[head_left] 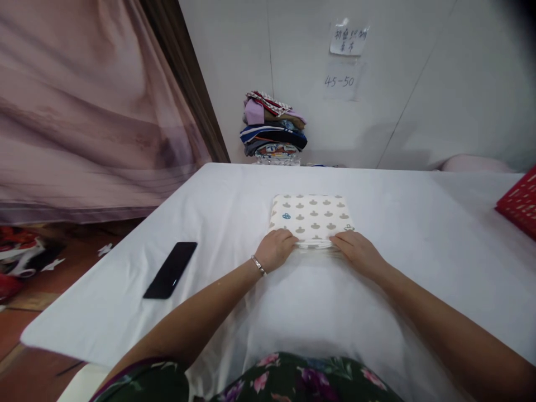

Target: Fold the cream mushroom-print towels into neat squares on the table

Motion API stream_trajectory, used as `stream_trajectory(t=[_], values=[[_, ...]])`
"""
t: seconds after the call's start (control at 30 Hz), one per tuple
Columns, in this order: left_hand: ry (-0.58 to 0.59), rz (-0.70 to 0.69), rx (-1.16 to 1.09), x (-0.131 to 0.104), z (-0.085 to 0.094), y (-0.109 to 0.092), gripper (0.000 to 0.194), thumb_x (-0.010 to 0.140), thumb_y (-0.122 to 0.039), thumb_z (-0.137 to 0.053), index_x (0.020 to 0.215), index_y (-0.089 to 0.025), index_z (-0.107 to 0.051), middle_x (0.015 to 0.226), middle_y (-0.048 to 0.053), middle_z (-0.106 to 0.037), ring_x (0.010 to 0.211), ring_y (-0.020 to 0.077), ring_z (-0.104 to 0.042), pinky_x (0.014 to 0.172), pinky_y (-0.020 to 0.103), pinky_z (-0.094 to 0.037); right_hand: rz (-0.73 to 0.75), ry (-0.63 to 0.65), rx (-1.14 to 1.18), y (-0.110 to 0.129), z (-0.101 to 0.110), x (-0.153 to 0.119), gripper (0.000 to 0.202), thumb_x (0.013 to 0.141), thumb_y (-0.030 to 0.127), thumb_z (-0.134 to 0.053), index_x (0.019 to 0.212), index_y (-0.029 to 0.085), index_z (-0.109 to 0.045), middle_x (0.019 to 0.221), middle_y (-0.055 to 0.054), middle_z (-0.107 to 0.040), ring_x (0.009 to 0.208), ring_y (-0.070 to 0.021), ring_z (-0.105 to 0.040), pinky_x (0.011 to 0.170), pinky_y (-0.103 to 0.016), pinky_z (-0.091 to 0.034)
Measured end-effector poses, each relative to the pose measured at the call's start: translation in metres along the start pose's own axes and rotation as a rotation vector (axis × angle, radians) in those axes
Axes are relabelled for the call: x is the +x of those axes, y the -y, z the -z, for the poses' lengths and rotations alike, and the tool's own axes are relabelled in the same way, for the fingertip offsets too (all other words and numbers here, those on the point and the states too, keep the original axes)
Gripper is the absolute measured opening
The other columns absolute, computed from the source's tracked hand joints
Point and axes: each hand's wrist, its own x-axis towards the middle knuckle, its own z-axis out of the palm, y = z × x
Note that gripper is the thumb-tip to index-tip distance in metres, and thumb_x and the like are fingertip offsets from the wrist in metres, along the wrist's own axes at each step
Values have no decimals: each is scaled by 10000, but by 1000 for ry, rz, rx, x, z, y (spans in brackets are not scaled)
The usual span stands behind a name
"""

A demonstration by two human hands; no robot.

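A folded white cloth with grey-beige printed shapes point(312, 215) lies flat on the white-covered table point(335, 312). At its near left corner is my left hand point(276, 249), a bracelet on the wrist, its fingers closed on the folded edge. My right hand point(359, 252) grips the near right corner in the same way. Several layers show along the near edge between the two hands. The thumbs are mostly hidden.
A black phone point(170, 270) lies on the table at the left. Behind the far edge rises a stack of folded cloths point(274, 128). Something red and patterned point(521, 204) sits at the right edge. A pink curtain point(84, 100) hangs at the left.
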Motion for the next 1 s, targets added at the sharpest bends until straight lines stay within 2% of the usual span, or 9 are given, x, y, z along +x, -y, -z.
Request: stream_trajectory(t=[0.17, 0.37, 0.43, 0.5, 0.6, 0.7, 0.77, 1.0], values=[[-47, -38, 29, -10, -4, 1, 255, 871, -316, -488, 1074, -172, -545, 1013, 80, -582, 946, 195, -515, 771, 322, -405, 35, 19, -8, 3, -4, -12, 355, 888, 137, -390, 1225, 209, -475, 1120, -89, -590, 970, -216, -535, 799, -363, -431], [-31, -29, 114, -5, 8, 5, 177, 874, -235, -459, 991, -186, -583, 927, 66, -613, 879, 184, -542, 743, 322, -390, 6, 37, -29, -1, 8, -5, 313, 902, 152, -371, 1174, 214, -511, 1046, -74, -609, 906, -203, -540, 752, -340, -420], [-65, -27, 141, -1, 13, 6, 180, 876, -207, -446, 990, -187, -584, 914, 60, -622, 859, 175, -549, 753, 323, -386, 4, 12, -49, -5, 13, 0, 303, 896, 145, -374, 1147, 208, -531, 997, -73, -622, 859, -198, -544, 723, -333, -412], [-123, -25, 166, 0, 15, 6, 190, 880, -193, -436, 1004, -187, -580, 910, 57, -628, 850, 169, -552, 769, 323, -382, -11, -64, -67, -7, 15, 3, 310, 884, 127, -384, 1145, 196, -537, 993, -83, -626, 866, -201, -543, 736, -338, -404], [-147, -55, 199, -5, 8, 4, 190, 889, -186, -423, 988, -187, -585, 871, 47, -630, 810, 158, -554, 744, 313, -381, 1, -110, -70, -5, 12, 0, 329, 874, 101, -390, 1157, 187, -534, 1009, -90, -627, 913, -206, -540, 769, -348, -401], [-95, -95, 200, -14, -3, 1, 185, 889, -165, -418, 959, -183, -588, 827, 36, -623, 787, 151, -551, 716, 297, -384, 46, -16, -33, 1, 6, -8, 377, 872, 76, -370, 1204, 195, -504, 1065, -94, -611, 959, -209, -534, 789, -361, -413], [-83, -87, 195, -18, -8, -1, 175, 885, -162, -427, 964, -179, -583, 828, 35, -620, 800, 154, -549, 723, 298, -387, 26, 13, -17, 5, 4, -14, 404, 872, 73, -365, 1236, 206, -478, 1101, -99, -595, 986, -215, -525, 803, -380, -419], [-89, -50, 188, -23, -6, -3, 234, 893, -133, -403, 1076, -182, -541, 956, 53, -620, 904, 164, -542, 788, 313, -393, 6, 17, -18, 6, 0, -22, 401, 877, 83, -380, 1258, 189, -449, 1139, -106, -570, 1029, -223, -502, 843, -398, -418]])
